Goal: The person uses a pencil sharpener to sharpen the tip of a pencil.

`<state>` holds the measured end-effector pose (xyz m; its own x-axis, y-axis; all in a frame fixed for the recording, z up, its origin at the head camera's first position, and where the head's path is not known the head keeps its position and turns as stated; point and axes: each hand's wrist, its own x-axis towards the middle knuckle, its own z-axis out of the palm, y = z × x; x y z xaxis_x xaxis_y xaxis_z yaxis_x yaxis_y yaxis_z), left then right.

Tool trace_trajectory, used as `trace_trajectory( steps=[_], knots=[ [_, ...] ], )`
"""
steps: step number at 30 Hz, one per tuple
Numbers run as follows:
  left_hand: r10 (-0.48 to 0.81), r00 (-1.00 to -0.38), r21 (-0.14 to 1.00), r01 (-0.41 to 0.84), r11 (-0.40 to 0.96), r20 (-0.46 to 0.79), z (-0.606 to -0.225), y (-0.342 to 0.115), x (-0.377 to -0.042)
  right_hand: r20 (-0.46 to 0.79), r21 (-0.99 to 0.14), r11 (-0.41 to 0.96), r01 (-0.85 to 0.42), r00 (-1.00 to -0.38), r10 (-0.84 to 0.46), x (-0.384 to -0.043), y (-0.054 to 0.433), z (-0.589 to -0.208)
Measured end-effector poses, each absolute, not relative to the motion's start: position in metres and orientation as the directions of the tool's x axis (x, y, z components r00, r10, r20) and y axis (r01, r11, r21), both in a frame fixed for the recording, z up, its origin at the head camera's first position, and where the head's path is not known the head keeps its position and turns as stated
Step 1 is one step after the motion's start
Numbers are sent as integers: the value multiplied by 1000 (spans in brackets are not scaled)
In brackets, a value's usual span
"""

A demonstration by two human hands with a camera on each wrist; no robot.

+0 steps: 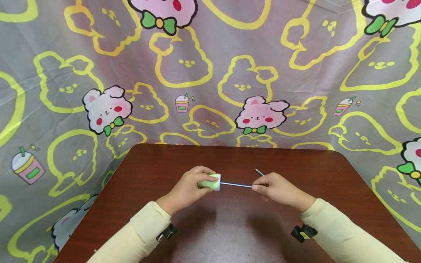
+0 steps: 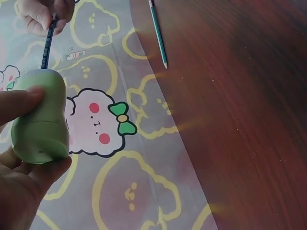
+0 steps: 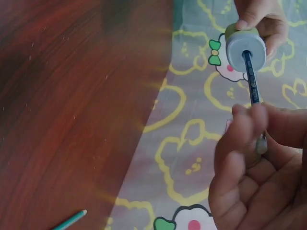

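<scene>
My left hand (image 1: pixel 192 186) grips a light green pencil sharpener (image 2: pixel 41 122) with a pale end face, thumb on one side and fingers on the other. A dark blue pencil (image 1: pixel 235 185) runs from the hole in that face across to my right hand (image 1: pixel 276 188). In the right wrist view, the thumb and fingers of the right hand pinch this pencil (image 3: pixel 252 79) near its eraser end. The tip inside the sharpener is hidden. Just beyond the right hand, a green pencil (image 2: pixel 159 36) lies on the table, its point bare and sharpened.
Both hands are above a dark reddish-brown wooden table (image 1: pixel 164 157). A grey cloth (image 1: pixel 210 73) printed with yellow outlines and pink cartoon faces hangs around its back and sides. Each wrist wears a black strap (image 1: pixel 167 232), with cream sleeves above.
</scene>
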<state>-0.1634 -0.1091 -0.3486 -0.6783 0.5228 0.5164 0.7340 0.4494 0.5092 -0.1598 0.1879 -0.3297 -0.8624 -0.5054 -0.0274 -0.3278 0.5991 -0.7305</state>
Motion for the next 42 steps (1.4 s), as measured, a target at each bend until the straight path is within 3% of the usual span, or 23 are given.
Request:
trace_trajectory(
  steps=[4, 6, 7, 9, 11, 13, 15, 18, 22, 25, 28, 30, 32, 35, 37, 39, 42],
  knots=[
    [490, -745, 600, 661, 452, 452, -348, -109, -163, 74, -641, 669, -376, -898, -433, -157, 186, -332],
    [470, -776, 646, 620, 445, 420, -349, -110, -163, 219, -557, 694, -457, -886, -408, -154, 186, -335],
    [462, -789, 667, 601, 441, 405, -349, -110, -163, 322, -486, 701, -522, -853, -412, -154, 187, -337],
    [449, -808, 702, 569, 428, 380, -348, -111, -163, 532, -306, 691, -655, -720, -446, -153, 187, -342],
    [440, -821, 727, 545, 417, 363, -348, -112, -163, 704, -80, 664, -744, -514, -491, -155, 187, -346],
    [437, -830, 749, 526, 404, 347, -347, -112, -164, 788, 117, 626, -771, -312, -530, -158, 186, -350],
    [445, -831, 761, 516, 394, 334, -346, -113, -164, 814, 235, 597, -767, -180, -552, -160, 185, -353],
    [461, -832, 775, 502, 384, 310, -346, -113, -163, 817, 322, 581, -748, -90, -570, -162, 184, -357],
    [483, -816, 778, 515, 360, 317, -346, -112, -163, 811, 347, 559, -753, -58, -582, -163, 182, -360],
    [496, -799, 768, 540, 345, 340, -347, -110, -162, 810, 322, 551, -770, -78, -582, -163, 181, -361],
    [505, -781, 736, 575, 357, 366, -347, -110, -160, 795, 245, 572, -783, -176, -581, -159, 180, -360],
    [514, -764, 695, 611, 380, 390, -347, -109, -160, 758, 151, 589, -794, -290, -584, -156, 180, -359],
    [526, -741, 641, 650, 408, 417, -348, -109, -159, 670, -13, 612, -791, -462, -582, -152, 181, -355],
    [544, -697, 550, 711, 439, 467, -351, -108, -160, 420, -335, 638, -693, -716, -558, -150, 181, -345],
    [550, -675, 510, 735, 447, 491, -353, -108, -160, 241, -499, 654, -568, -816, -525, -150, 182, -339],
    [551, -658, 486, 752, 445, 514, -355, -108, -160, 119, -595, 650, -472, -852, -510, -152, 182, -334],
    [549, -650, 482, 759, 438, 525, -355, -108, -160, 48, -652, 638, -409, -863, -503, -154, 181, -331]
  ],
)
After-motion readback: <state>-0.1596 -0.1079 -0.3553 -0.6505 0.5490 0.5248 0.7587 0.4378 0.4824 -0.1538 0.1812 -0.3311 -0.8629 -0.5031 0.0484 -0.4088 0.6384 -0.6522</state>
